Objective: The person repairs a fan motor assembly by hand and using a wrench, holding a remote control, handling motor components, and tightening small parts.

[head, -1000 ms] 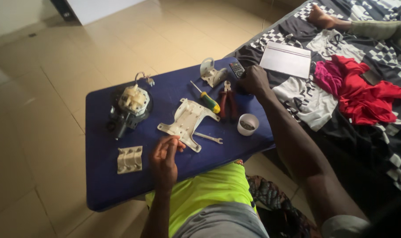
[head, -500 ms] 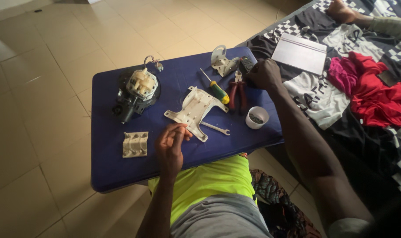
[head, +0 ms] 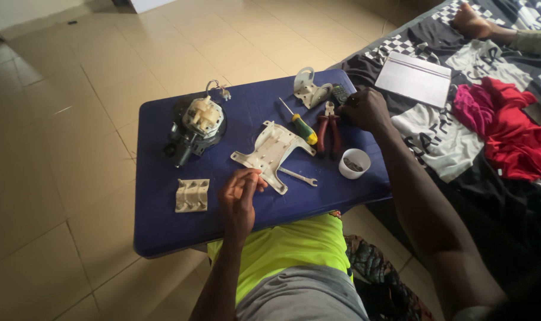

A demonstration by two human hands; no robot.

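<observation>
My left hand (head: 240,193) hovers at the near end of a flat white plastic plate (head: 273,151), thumb pinched against the fingertips; anything between them is too small to see. My right hand (head: 365,110) lies curled at the table's far right edge. It touches the head of the red-handled pliers (head: 328,134) and sits beside a small dark keypad device (head: 340,93). A screwdriver with a green and yellow handle (head: 303,128) lies between the plate and the pliers. A small wrench (head: 297,176) lies by the plate's near corner.
On the blue table (head: 163,232) are a small electric motor (head: 196,128), a ribbed white piece (head: 192,195), a white bracket (head: 311,89) and a white cup of small parts (head: 353,163). A bed on the right holds red cloth (head: 508,131), a white board (head: 416,77) and another person's foot (head: 469,21).
The view has shifted, so the table sits more centrally. Both hands stay where they were, the left beside the plate and the right at the pliers' head.
</observation>
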